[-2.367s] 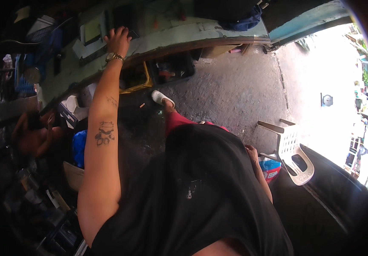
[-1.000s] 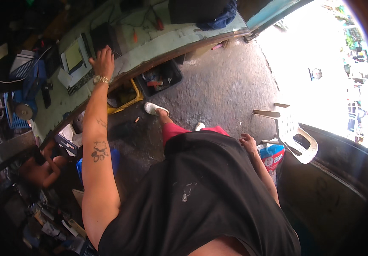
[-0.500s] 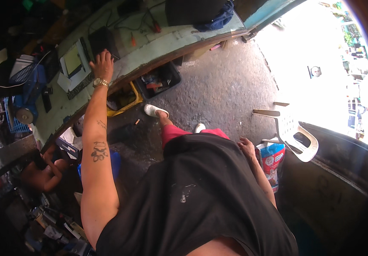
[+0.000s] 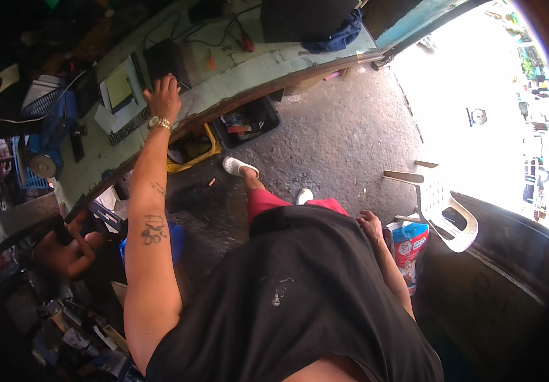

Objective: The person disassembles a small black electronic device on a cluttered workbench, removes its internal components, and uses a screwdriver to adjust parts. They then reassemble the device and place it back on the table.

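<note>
My left hand (image 4: 165, 99) reaches out over the green-topped workbench (image 4: 223, 73), a gold-coloured watch (image 4: 160, 123) on its wrist. Its thumb is spread from the fingers, and the fingertips lie at the near edge of a flat dark case (image 4: 161, 58). Just left of that hand is a white tray-like piece with a yellowish-green panel (image 4: 119, 91). My right hand (image 4: 370, 224) hangs at my side with loose, slightly bent fingers and nothing visible in it. Close to it stands a red and blue printed bag (image 4: 408, 248).
Under the bench are a black bin (image 4: 249, 124) and a yellow crate (image 4: 195, 153). A screwdriver with an orange handle (image 4: 211, 60) and cables lie on top. A white plastic chair (image 4: 440, 204) stands by the bright doorway. Another person (image 4: 70, 251) sits low at left.
The whole view has shifted slightly, so the bench and floor appear a little lower and to the right. My left hand stays by the dark case, its thumb more spread; the right hand still hangs.
</note>
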Action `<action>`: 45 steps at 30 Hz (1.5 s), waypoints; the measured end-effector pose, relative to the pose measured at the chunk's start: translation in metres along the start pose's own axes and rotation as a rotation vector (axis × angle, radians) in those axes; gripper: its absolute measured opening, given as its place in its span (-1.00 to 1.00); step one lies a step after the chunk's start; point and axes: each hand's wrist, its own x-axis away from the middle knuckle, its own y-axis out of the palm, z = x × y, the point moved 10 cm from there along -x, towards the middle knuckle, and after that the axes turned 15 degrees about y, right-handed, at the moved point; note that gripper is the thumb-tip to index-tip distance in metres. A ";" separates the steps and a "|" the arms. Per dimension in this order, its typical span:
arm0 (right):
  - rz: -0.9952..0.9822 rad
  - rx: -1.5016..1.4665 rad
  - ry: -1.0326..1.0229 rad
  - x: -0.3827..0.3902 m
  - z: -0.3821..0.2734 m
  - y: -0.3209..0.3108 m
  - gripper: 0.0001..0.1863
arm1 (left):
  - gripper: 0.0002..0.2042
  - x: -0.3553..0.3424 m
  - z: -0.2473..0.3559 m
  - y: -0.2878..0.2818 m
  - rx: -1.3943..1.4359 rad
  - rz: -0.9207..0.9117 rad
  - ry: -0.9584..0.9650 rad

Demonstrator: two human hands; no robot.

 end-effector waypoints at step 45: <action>-0.087 -0.006 -0.040 -0.040 -0.010 0.041 -0.50 | -0.74 -0.009 -0.052 -0.018 0.450 0.034 -0.354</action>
